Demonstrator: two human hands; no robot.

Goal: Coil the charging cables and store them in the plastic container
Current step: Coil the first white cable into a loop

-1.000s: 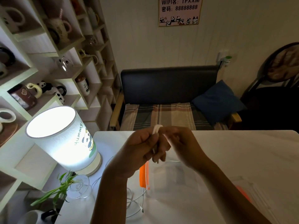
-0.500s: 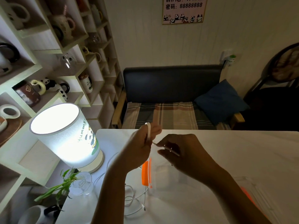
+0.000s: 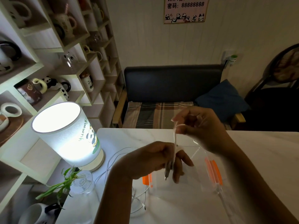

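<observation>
My left hand (image 3: pixel 159 159) grips a white charging cable (image 3: pixel 175 139) above the white table, fingers curled round it, and a plug end hangs below the fingers. My right hand (image 3: pixel 199 126) is higher and to the right, pinching the upper stretch of the same cable, which runs taut between the hands. Under the hands stands a clear plastic container (image 3: pixel 186 181) with orange latches at its left and right sides. More white cable (image 3: pixel 113 160) lies in loose loops on the table to the left of the container.
A lit round lamp (image 3: pixel 68 133) stands at the table's left, with a glass vase holding a green plant (image 3: pixel 80 181) in front of it. A mug shelf lines the left wall. A dark sofa (image 3: pixel 171 88) sits behind the table (image 3: pixel 258 159).
My right hand has risen up and to the right, drawing the cable out. My left hand has dropped lower over the container. The view has tilted down.
</observation>
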